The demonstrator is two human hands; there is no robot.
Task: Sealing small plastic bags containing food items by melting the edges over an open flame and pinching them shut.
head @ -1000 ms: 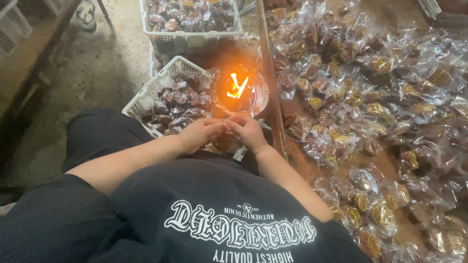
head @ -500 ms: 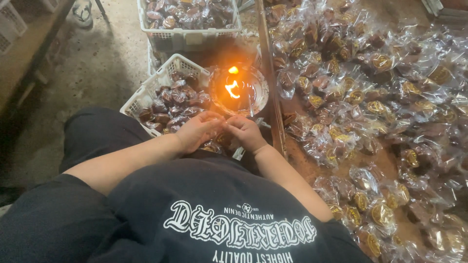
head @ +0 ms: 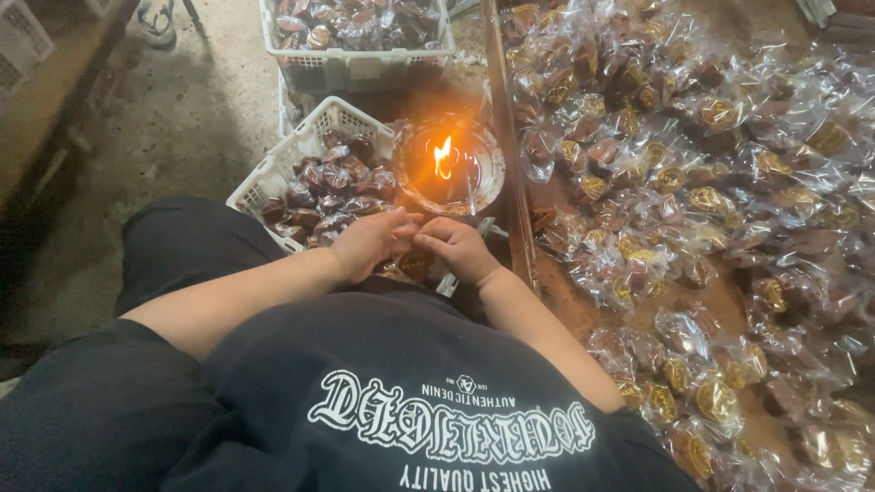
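Left hand [head: 369,241] and right hand [head: 458,248] pressed together just below the round glass dish with a burning flame [head: 448,167], fingers [head: 407,223] pinched narrow around a small clear-wrapped brown sweet [head: 416,264], mostly hidden beneath them. Just left of the flame, a white plastic lattice basket [head: 273,171] filled with wrapped brown pieces; a second white basket [head: 351,66] farther up. On the right, past a wooden edge, a bench [head: 729,301] heaped with clear packets of brown and gold sweets [head: 693,164].
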